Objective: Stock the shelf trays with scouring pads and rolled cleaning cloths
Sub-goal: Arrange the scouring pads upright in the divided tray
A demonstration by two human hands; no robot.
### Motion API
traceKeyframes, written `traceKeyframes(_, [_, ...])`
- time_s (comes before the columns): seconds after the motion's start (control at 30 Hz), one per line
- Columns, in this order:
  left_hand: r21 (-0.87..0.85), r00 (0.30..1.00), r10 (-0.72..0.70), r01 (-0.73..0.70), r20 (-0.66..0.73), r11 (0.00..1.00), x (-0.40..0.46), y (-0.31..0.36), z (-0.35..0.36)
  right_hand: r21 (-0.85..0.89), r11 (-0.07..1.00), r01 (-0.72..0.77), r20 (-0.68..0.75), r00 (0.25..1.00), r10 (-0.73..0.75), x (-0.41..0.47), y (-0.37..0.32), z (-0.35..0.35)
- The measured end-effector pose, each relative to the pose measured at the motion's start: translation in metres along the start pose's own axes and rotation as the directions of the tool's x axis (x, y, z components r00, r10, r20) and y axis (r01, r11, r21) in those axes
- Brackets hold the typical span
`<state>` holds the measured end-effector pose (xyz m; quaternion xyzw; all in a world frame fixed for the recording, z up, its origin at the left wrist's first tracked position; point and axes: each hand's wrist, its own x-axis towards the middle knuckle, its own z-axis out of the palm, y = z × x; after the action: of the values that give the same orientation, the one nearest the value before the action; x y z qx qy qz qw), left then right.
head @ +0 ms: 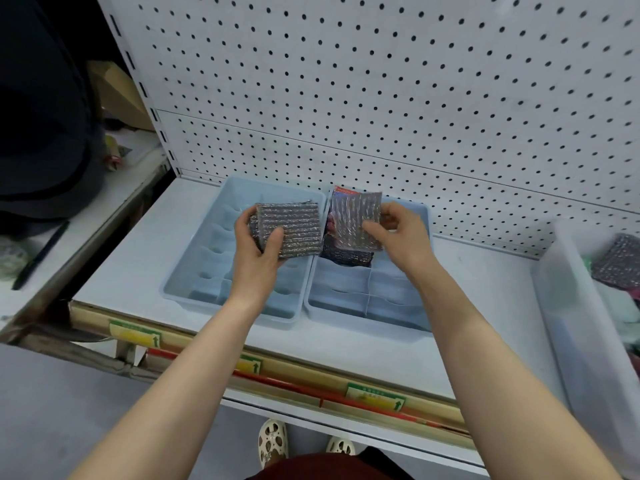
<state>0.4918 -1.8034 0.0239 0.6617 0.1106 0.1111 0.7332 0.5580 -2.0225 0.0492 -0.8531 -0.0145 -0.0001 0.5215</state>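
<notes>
Two pale blue divided trays sit side by side on the white shelf: the left tray point(194, 261) and the right tray point(349, 317). My left hand point(258, 252) grips a small stack of silver-grey scouring pads point(294, 232) above the left tray. My right hand point(398, 233) pinches a single scouring pad point(353, 216), tilted upright over the back compartment of the right tray. Behind and under it stand more pads with a red and blue printed label point(341, 195).
A white pegboard wall point(381, 81) rises behind the shelf. At the right edge stands a clear plastic bin point(568, 306) holding more scouring pads point(620, 261) and cloths. Price-tag strips point(375, 396) run along the shelf front. My feet show below.
</notes>
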Motion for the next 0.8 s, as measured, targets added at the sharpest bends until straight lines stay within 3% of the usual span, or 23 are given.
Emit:
traceKeyframes(0.07, [-0.025, 0.998, -0.012, 0.01, -0.054, 1.0, 0.001, 0.001, -0.004, -0.318, 0.94, 0.123, 0.025, 0.992, -0.121, 0.0, 0.01, -0.002])
traceKeyframes(0.23, [-0.017, 0.995, -0.03, 0.029, -0.093, 0.999, -0.001, 0.001, -0.013, -0.676, 0.66, 0.326, 0.127, 0.935, -0.332, -0.004, 0.015, 0.022])
traceKeyframes(0.37, [0.008, 0.995, -0.043, 0.044, -0.086, 0.999, -0.005, -0.001, -0.016, -0.75, 0.572, 0.333, 0.159, 0.93, -0.333, 0.001, 0.021, 0.037])
traceKeyframes(0.5, [0.031, 0.996, -0.041, 0.044, -0.085, 0.999, -0.005, -0.003, -0.019, -0.809, 0.468, 0.356, 0.122, 0.881, -0.458, 0.005, 0.008, 0.027])
traceKeyframes(0.6, [0.035, 0.997, -0.035, 0.038, -0.071, 0.999, -0.005, -0.003, -0.016, -0.861, 0.368, 0.35, 0.231, 0.915, -0.33, 0.006, 0.004, 0.033])
traceKeyframes(0.7, [0.034, 0.998, -0.026, 0.027, -0.051, 0.999, -0.006, -0.002, -0.011, -0.868, 0.276, 0.413, 0.353, 0.904, -0.24, -0.002, 0.015, 0.05])
traceKeyframes(0.8, [0.033, 0.999, -0.023, 0.025, -0.043, 0.999, -0.006, -0.003, -0.01, -0.84, 0.353, 0.412, 0.295, 0.893, -0.339, -0.005, 0.036, 0.054])
